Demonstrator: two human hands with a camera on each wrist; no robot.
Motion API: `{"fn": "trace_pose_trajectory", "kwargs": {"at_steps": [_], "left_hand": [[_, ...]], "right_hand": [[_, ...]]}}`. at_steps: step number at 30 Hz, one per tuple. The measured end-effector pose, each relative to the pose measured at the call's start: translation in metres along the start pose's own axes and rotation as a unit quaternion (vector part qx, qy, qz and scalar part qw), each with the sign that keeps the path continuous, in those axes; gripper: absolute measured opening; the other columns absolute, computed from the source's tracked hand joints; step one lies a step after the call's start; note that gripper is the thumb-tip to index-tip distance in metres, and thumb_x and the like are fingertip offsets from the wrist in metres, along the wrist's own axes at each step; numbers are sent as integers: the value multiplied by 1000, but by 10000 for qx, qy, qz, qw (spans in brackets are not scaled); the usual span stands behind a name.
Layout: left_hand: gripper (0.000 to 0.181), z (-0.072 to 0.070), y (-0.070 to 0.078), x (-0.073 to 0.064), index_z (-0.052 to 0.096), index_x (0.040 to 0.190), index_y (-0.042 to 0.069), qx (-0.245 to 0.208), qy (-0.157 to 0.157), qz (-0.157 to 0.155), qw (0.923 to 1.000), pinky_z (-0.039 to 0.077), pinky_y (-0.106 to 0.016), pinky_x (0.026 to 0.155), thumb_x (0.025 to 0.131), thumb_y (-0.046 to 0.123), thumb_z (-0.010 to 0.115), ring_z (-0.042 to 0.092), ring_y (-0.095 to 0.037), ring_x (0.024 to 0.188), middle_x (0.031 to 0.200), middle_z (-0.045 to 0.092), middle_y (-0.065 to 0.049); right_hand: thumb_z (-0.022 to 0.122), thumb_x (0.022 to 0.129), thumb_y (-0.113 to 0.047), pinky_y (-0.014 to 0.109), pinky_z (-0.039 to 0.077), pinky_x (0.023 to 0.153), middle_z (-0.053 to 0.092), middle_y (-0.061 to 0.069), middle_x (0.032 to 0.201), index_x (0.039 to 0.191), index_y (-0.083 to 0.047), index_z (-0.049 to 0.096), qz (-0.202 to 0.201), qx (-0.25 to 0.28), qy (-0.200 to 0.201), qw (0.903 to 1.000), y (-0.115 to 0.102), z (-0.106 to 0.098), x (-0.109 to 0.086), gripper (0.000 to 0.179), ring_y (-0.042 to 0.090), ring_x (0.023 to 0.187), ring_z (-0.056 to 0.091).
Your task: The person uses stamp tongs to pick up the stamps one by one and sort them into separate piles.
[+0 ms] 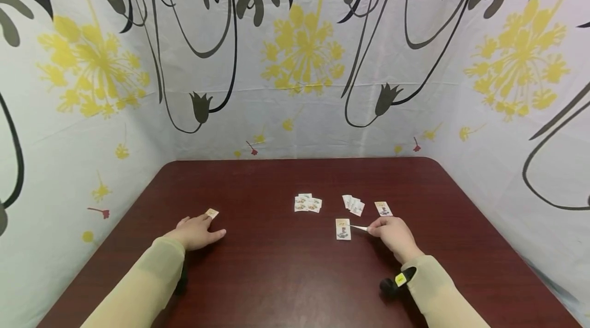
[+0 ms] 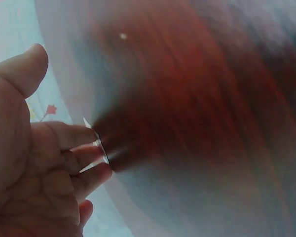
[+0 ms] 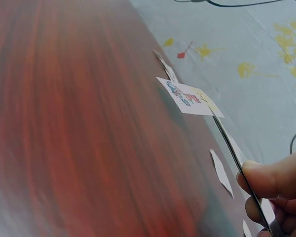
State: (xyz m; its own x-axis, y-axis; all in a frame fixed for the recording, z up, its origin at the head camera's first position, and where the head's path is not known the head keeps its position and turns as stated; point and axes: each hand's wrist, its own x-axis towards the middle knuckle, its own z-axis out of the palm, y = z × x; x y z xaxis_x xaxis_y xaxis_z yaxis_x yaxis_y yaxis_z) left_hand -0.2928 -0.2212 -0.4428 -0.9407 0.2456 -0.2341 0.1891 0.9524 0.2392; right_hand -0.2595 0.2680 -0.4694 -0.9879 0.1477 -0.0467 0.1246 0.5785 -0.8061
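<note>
My right hand (image 1: 394, 236) pinches a pair of metal tweezers (image 3: 229, 143) between thumb and fingers. The tweezer tips hold one edge of a small stamp (image 1: 343, 230) with a toothed border. In the right wrist view, that stamp shows a blue and red figure and appears raised off the tabletop. Over on the left, my left hand (image 1: 193, 233) reaches forward with extended fingers, its fingertips touching another stamp (image 1: 212, 212). The left wrist view shows this stamp nearly edge-on at the fingertips, and the thumb stands apart from it.
An overlapping cluster of stamps (image 1: 301, 206) lies at mid-table. To its right is a fanned group (image 1: 354, 205), then a single stamp (image 1: 383, 208) just beyond my right hand. Patterned white cloth (image 1: 304, 123) surrounds the dark red-brown table (image 1: 276, 271).
</note>
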Motion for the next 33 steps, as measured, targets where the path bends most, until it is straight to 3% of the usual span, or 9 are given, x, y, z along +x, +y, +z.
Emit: {"fn": "trace_pose_trajectory", "kwargs": {"at_steps": [7, 12, 22, 33], "left_hand": [[78, 5, 15, -3, 44, 140, -6, 112, 25, 354, 9993, 24, -62, 106, 94, 56, 50, 34, -50, 131, 144, 38, -26], [76, 13, 30, -3, 43, 141, -6, 117, -14, 481, 9988, 23, -61, 107, 95, 54, 51, 31, -54, 131, 147, 35, -26], [74, 21, 58, -5, 43, 142, -4, 22, -76, 755, 9971, 21, -55, 111, 95, 52, 52, 30, -42, 138, 149, 36, -21], [70, 28, 85, -14, 47, 142, 3, 196, -118, 1347, 9906, 22, -56, 110, 95, 55, 50, 33, -39, 137, 150, 38, -14]], "right_hand": [[68, 84, -12, 32, 38, 65, 62, 10, 93, 85, -1, 68, -43, 26, 58, 10000, 7, -17, 4, 10, 23, 81, 48], [67, 85, -13, 32, 39, 67, 62, 12, 98, 87, -1, 68, 41, -51, 116, 9999, 14, -28, 9, 12, 25, 85, 50], [65, 85, -13, 34, 41, 74, 65, 17, 102, 90, 3, 71, 76, -239, 253, 9994, 33, -54, 18, 17, 30, 95, 54], [64, 85, -12, 31, 41, 68, 65, 16, 97, 95, 8, 70, 261, -148, 337, 9990, 52, -74, 25, 23, 25, 85, 52]]}}
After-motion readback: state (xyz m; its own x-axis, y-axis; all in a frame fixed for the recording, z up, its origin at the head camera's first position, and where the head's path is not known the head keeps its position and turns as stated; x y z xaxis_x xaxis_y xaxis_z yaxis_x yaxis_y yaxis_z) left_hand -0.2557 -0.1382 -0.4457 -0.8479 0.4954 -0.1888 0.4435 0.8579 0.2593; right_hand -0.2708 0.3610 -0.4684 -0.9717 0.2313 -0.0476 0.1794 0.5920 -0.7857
